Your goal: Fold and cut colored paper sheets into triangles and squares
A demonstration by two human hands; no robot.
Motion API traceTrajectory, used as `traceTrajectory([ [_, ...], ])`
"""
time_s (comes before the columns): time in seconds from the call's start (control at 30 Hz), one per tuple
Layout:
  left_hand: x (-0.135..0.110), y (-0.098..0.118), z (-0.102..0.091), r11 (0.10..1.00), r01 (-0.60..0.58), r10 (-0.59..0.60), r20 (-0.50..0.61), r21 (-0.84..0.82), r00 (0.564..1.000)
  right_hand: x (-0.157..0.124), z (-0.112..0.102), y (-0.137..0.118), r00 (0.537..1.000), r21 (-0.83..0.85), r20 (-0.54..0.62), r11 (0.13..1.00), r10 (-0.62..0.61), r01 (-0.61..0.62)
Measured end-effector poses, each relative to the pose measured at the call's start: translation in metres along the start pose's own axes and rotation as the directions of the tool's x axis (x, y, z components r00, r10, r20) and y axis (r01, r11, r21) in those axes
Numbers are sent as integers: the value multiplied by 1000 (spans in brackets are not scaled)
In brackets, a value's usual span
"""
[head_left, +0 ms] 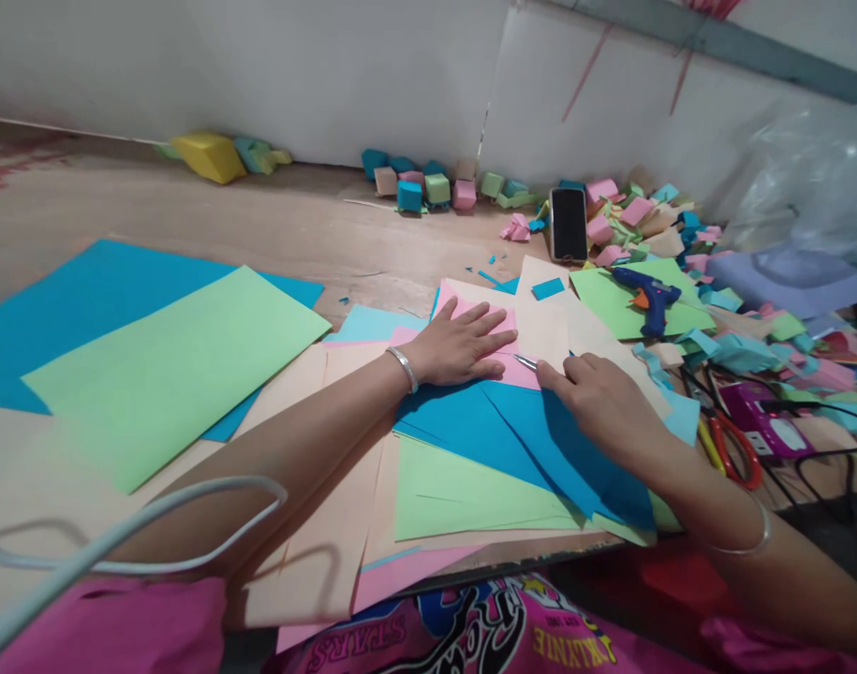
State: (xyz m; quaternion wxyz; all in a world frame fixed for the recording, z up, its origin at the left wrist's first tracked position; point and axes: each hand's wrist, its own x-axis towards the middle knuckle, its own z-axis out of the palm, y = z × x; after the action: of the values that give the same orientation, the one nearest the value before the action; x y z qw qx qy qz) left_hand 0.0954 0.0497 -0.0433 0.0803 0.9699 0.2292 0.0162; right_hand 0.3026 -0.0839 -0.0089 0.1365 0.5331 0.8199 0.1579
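Note:
My left hand [463, 344] lies flat with its fingers spread, pressing on a sheet of pink paper [519, 373]. My right hand [603, 402] is closed around a silver-tipped pen [524, 361], its point touching or just over the pink paper beside my left fingers. Most of the pen is hidden in the grip. Under the pink sheet and toward me lie blue paper [470, 421] and light green paper [470, 496]. A small blue paper piece [547, 288] rests on peach paper [540, 323] beyond my hands.
A glue gun [649, 298] lies on green paper at right, near a phone [568, 225] and heaped folded paper pieces [639, 213]. Red-handled scissors [737, 449] and a purple power strip [761, 421] sit farther right. A white cable [119, 524] crosses the lower left.

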Motion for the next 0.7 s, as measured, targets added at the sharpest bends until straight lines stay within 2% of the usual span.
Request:
traceTrajectory([
  [0.13,0,-1,1,1000,-1,1,-21,-11,1000,-4,-2,-6,1000,7,23,1000,-8,8],
  [0.37,0,-2,5,1000,-15,14,-28,-12,999,-10,8,-14,999,34,-19,999,29,-28],
  [0.57,0,-2,4,1000,-8,8,-21,7,1000,-10,0,-29,996,60,47,995,75,-78],
  [0.7,0,-1,4,1000,-11,11,-28,2,1000,-11,-3,-34,995,83,47,993,83,-87],
])
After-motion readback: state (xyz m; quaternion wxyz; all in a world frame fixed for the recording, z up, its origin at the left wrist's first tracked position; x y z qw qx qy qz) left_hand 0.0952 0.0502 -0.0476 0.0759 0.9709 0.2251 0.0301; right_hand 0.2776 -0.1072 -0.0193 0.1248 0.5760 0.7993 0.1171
